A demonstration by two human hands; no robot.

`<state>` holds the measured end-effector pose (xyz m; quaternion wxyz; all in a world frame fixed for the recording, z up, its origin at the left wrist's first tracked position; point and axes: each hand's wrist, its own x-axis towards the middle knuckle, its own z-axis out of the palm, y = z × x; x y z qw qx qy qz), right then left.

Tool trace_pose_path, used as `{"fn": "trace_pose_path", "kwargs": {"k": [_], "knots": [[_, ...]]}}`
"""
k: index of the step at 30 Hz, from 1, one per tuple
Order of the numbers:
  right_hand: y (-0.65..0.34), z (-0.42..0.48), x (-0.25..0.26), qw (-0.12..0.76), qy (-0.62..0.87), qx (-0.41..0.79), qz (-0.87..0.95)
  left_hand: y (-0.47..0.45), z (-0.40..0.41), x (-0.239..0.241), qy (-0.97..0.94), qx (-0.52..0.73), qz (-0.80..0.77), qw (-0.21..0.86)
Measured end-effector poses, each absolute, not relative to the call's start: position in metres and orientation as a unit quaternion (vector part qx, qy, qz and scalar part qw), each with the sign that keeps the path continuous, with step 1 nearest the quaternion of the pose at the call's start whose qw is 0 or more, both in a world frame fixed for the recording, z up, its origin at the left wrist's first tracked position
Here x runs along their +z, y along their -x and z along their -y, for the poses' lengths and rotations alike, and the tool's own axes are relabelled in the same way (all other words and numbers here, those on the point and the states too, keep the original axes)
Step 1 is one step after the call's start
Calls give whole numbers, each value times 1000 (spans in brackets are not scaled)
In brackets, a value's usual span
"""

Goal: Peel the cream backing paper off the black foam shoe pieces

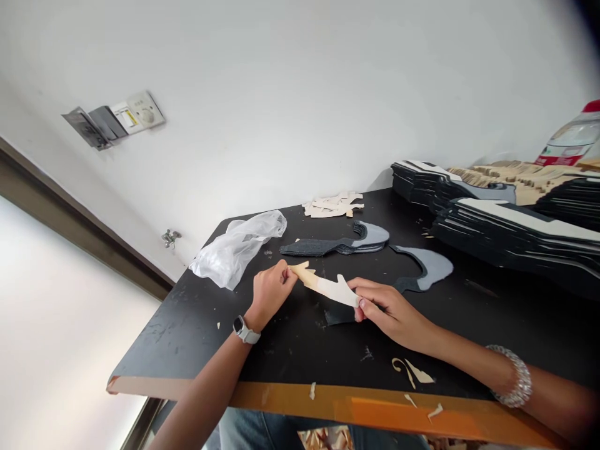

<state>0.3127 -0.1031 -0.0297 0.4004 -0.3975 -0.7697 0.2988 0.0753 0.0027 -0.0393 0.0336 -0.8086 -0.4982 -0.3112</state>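
L hand pinches the narrow end of a cream cut-out, fingers & thumb shut on it. R hand grips the wider end the same way, fingers nearly closed on it. Cut-out is held between the hands, flat-ish, just above the near-mid part of a black table; a dark piece lies right under it, can't tell if touching. Watch on L wrist, beaded bracelet on R.

Just far of the hands: grey/black cut pieces, a 2nd grey/black piece to the R, near R hand. Plastic bag far L of hands, by table's L edge. Cream scraps at far edge, more scraps near front edge. Black stacks along R side, cream pieces beyond them, bottle far R. Wall switch plate up L.
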Motion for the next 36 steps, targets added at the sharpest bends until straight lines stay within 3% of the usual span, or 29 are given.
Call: {"fn": "trace_pose_path", "kwargs": {"k": [7, 14, 22, 28, 36], "knots": [[-317, 102, -29, 416, 395, 303, 761, -61, -19, -39, 753, -349, 557, 41], [-326, 104, -29, 447, 388, 307, 745, -41, -38, -33, 699, -411, 585, -24], [-326, 101, -31, 437, 404, 342, 727, -85, 13, -31, 825, -320, 406, -227], [-324, 97, -34, 429, 406, 337, 734, -90, 20, -28, 738, -312, 328, -502], [-321, 97, -36, 421, 412, 366, 720, -84, 8, -28, 588, -391, 370, -603]]}}
